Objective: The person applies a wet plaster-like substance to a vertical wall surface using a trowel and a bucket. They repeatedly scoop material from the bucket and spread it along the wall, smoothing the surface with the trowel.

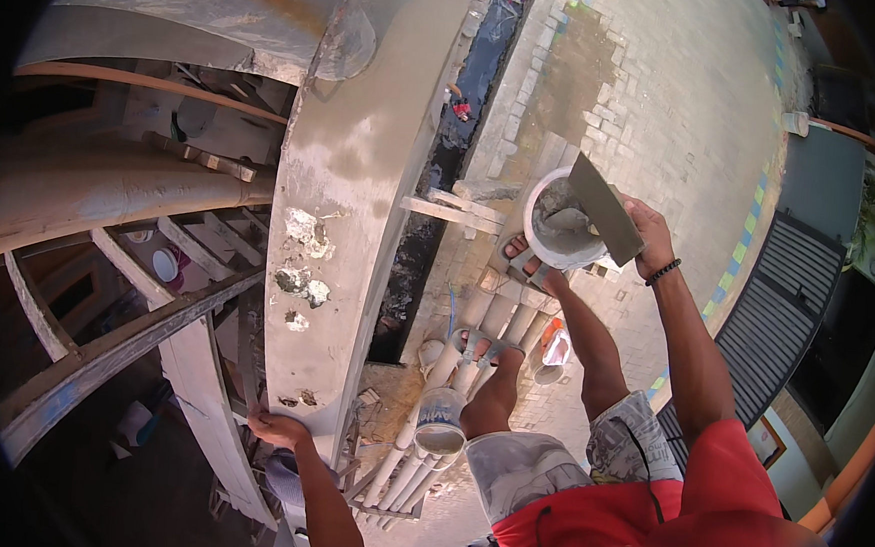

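My right hand [646, 238] is closed round the back of a flat, rectangular plastering float [604, 206]. Its grey-brown plate is tilted over the right side of a white bucket [530, 217]. Inside the bucket lies wet grey mortar [568, 221] with a lump on top. My left hand [280, 429] is closed on a thin wooden strut [249, 357] beside the lower end of the concrete beam [328, 182]; its fingertips are partly hidden. Damp grey patches and rough pits with white edges mark the beam's face.
My sandalled feet [528, 262] stand on pipes and planks [500, 317] beside a dark drainage channel [468, 105]. A second bucket [441, 419] stands near my left foot. Wooden framing [144, 316] spans a dark drop at left. Paving [689, 98] lies to the right, past the channel.
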`<state>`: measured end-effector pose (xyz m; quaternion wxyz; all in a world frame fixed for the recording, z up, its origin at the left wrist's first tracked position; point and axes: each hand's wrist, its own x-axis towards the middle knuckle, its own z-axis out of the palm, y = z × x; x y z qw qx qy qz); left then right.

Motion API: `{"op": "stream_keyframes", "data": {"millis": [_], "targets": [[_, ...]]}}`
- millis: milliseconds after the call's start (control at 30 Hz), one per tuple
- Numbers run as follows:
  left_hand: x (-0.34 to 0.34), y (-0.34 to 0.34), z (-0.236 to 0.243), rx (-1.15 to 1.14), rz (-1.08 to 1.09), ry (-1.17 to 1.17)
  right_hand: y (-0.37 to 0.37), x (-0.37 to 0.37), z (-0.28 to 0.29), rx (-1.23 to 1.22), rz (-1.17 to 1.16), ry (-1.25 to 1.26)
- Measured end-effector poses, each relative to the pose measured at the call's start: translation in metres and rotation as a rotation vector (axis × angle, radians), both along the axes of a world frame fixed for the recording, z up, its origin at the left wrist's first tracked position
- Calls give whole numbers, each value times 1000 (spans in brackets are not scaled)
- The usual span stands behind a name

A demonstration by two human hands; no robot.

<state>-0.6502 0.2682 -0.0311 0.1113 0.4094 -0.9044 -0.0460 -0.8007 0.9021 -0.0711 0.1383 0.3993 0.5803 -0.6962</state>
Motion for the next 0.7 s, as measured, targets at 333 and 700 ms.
{"op": "stream_keyframes", "data": {"millis": [333, 700], "targets": [[-3, 4, -3, 117, 91, 39, 16, 94, -178, 10, 15, -439], [-4, 2, 0, 164, 85, 40, 13, 108, -262, -36, -31, -429]]}}
